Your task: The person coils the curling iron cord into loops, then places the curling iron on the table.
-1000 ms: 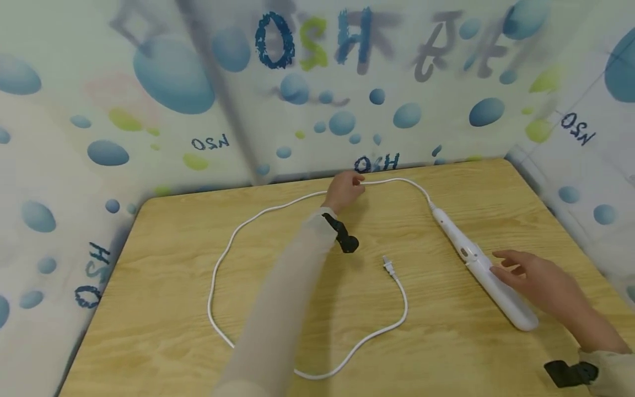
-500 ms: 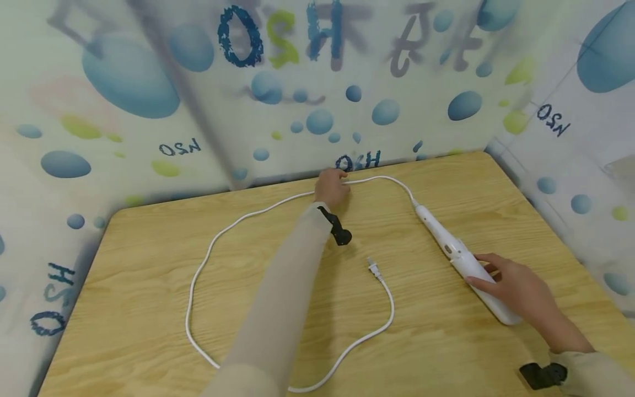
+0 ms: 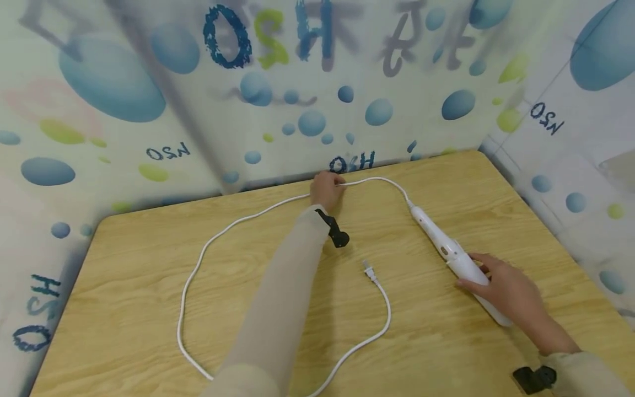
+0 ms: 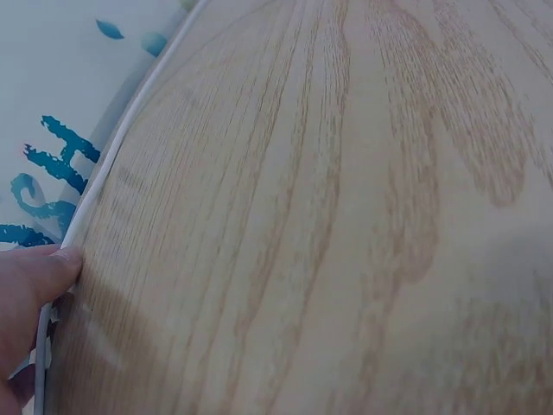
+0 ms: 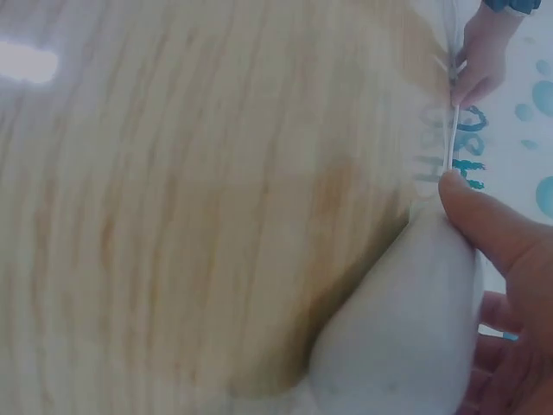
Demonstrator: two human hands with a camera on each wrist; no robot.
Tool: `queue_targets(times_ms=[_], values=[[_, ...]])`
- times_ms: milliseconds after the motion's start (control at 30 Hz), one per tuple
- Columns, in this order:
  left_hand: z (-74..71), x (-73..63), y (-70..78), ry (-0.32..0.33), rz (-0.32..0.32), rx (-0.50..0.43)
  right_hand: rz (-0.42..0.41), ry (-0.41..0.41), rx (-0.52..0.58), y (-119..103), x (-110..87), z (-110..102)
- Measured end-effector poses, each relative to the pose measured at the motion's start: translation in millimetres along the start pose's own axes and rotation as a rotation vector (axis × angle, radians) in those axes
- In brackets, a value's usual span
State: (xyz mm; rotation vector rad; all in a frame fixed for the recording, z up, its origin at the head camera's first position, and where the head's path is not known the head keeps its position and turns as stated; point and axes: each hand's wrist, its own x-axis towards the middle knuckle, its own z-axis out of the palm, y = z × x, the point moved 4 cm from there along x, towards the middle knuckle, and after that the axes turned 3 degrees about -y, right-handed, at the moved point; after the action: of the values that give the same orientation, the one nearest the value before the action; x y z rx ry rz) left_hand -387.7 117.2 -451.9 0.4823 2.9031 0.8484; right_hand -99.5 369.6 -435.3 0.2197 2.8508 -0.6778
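A long white corded appliance, slim at the cord end and broad and rounded at the other, lies slantwise on the right of the wooden table. My right hand grips its broad end, thumb on the near side and fingers over the far side. Its bulging white end fills the lower right wrist view beside the thumb. At the table's back edge my left hand pinches the white power cord between thumb and fingers. The cord loops left and passes under the left sleeve, which hides part of it.
The cord's two-prong plug lies mid-table, right of the left forearm. Behind the wooden table stands a wall covering with blue and green drops and lettering. Each wrist wears a black camera mount.
My right hand has come down from above the appliance and closed round its broad end. My left hand stays on the cord at the back edge. The head view has shifted right.
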Motion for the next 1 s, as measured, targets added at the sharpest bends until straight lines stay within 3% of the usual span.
queue_targets(times_ms=[267, 500, 733, 1000], values=[[-7.1, -3.1, -17.1, -0.025, -0.023, -0.106, -0.056, 0.054, -0.055, -14.7, 2.8, -0.6], [-20.6, -3.2, -10.1, -0.095, 0.057, -0.149, -0.035, 0.058, -0.118, -15.9, 1.6, -3.2], [-45.2, -19.9, -10.1, -0.131, 0.117, -0.204, -0.088, 0.053, -0.093, -21.0, 4.2, -6.8], [-75.8, -47.2, -10.4, -0.166, 0.132, -0.204, -0.206, 0.188, -0.065, -32.8, 11.2, -24.6]])
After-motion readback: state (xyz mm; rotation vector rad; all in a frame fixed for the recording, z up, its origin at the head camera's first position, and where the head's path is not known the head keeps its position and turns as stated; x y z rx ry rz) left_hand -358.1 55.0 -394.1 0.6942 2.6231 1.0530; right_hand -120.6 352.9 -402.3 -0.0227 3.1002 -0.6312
